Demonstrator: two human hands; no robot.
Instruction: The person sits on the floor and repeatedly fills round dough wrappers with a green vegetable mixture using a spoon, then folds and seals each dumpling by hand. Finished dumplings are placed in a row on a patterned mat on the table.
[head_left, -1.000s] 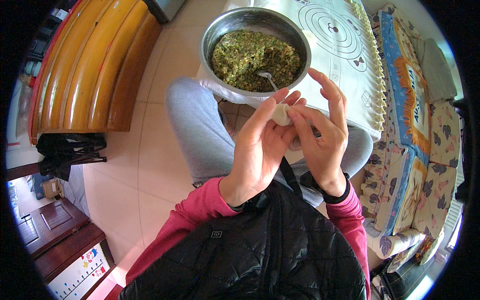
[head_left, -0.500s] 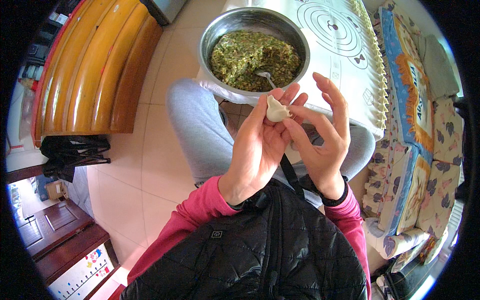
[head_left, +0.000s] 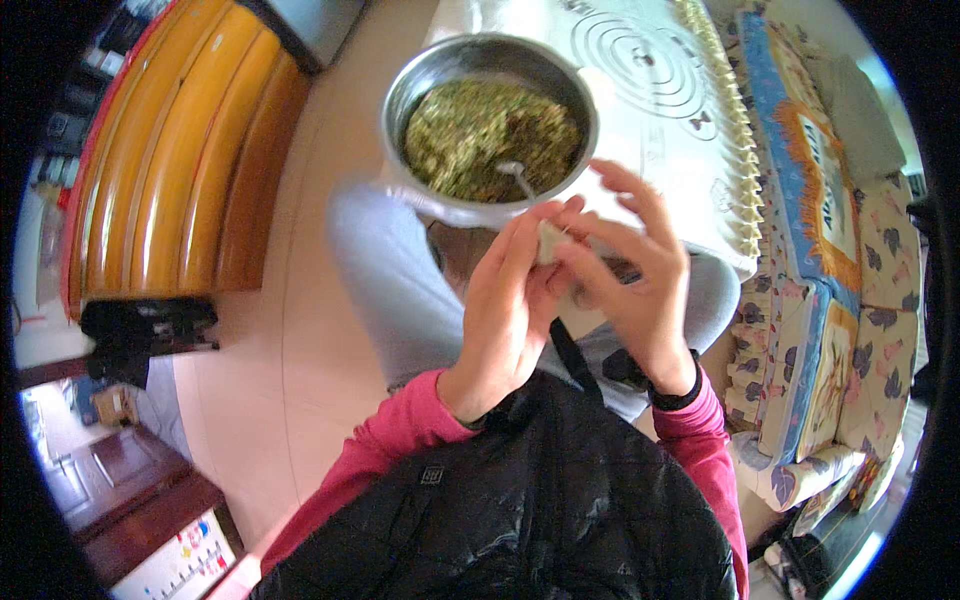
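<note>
A small pale dumpling (head_left: 548, 243) is held between my two hands, just in front of a steel bowl (head_left: 393, 120). My left hand (head_left: 505, 300) cups it from the left, fingers closed about it. From the right, my right hand (head_left: 635, 275) pinches its edge with thumb and forefinger, while the other fingers stick out. Most of the dumpling is covered by fingers, and the picture is slightly blurred. Chopped green filling (head_left: 465, 130) fills much of the bowl. A metal spoon (head_left: 515, 172) stands in it, leaning toward the near rim.
The bowl rests on a white-covered table (head_left: 690, 190) with a frilled right edge and printed rings. My grey-clad knees flank its near end. A patterned sofa (head_left: 880, 250) lies to the right, a curved orange wooden piece of furniture (head_left: 190, 150) to the left, over a tiled floor (head_left: 240, 400).
My fingers have closed further round the dumpling, hiding more of it. The bowl and table sit slightly lower and further left in the picture, as the view has shifted.
</note>
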